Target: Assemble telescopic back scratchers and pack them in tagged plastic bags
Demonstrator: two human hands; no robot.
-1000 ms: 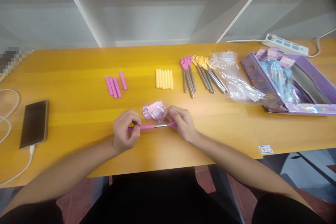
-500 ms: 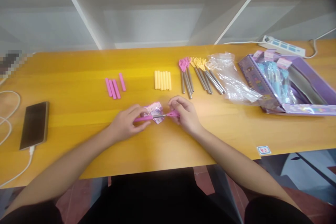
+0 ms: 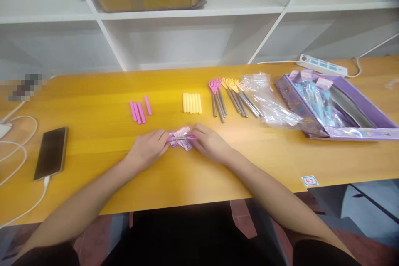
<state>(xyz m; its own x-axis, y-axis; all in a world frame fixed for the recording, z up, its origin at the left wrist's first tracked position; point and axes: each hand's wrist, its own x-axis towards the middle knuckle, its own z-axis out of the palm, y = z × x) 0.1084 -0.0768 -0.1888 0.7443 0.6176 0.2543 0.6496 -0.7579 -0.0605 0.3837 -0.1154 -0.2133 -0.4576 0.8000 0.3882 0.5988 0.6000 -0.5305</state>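
Between my two hands lies a pink back scratcher point(image 3: 180, 138) with a metal shaft, held level just above the table. My left hand point(image 3: 147, 148) is closed round its pink handle end. At the other end, my right hand point(image 3: 209, 143) grips the pink head, which the fingers mostly cover. Small pink and purple printed cards point(image 3: 186, 145) lie under the shaft. Loose pink handle tubes point(image 3: 139, 112) rest behind my left hand, and a row of yellow tubes point(image 3: 192, 103) sits farther back. Pink-headed scratchers point(image 3: 219, 99) and yellow-headed scratchers point(image 3: 241, 96) are grouped behind my right hand.
Clear plastic bags point(image 3: 270, 102) lie beside the scratchers. A purple display box point(image 3: 314, 118) holding blue packaged items stands at right, with a power strip point(image 3: 324, 65) behind it. A phone point(image 3: 51, 152) on a cable lies left. White shelving point(image 3: 193, 16) backs the table.
My hands have come closer together along the back scratcher, and less of its handle and head shows. The right fingers now wrap over its head. The camera view has tilted up somewhat.
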